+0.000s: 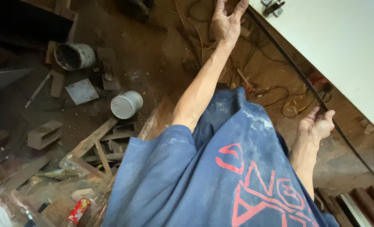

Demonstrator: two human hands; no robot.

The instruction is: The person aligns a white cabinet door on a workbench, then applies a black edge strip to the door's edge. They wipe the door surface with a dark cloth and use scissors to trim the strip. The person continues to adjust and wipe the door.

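A thin dark strip (296, 71) runs diagonally along the edge of a white board (347, 46), from the top middle down to the lower right. My left hand (225, 23) is stretched far out at the top. Its fingers are spread, with the fingertips by the strip's upper end, and I cannot see anything held in it. My right hand (318, 125) is closer to my body, with fingers and thumb pinched on the strip about halfway along. My blue shirt with red markings (220, 168) fills the lower middle.
The dirt floor is littered with wood scraps (94, 147), a grey bucket on its side (74, 56), a white bucket (126, 104), a hollow block (45, 133), a red can (78, 211) and loose wires (279, 94). Metal hardware (273, 6) lies on the board's top corner.
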